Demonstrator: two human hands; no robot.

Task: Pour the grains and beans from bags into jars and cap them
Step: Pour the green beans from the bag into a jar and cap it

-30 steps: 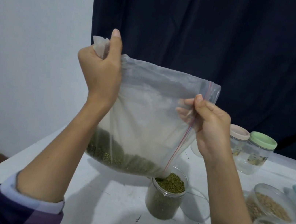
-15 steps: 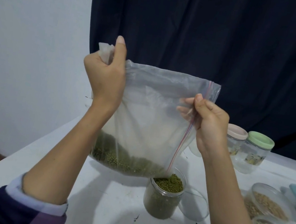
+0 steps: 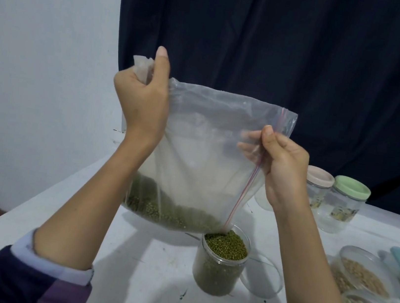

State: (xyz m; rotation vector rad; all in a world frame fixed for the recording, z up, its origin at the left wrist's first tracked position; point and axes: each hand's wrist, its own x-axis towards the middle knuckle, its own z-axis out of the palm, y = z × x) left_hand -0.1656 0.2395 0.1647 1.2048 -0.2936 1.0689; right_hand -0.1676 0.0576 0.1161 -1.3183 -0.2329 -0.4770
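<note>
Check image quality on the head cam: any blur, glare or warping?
Head view: sharp in the centre, the bag and bean jar crisp; soft shadow under the bag on the table; mild sheen on the plastic, no harsh glare; wide-angle stretching at the edges, grain jars slightly smeared bottom right.

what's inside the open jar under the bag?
The open jar holds green mung beans, heaped past the rim. The plastic bag covers part of its rim at the pouring corner, so any stream of beans can't be seen.
</note>
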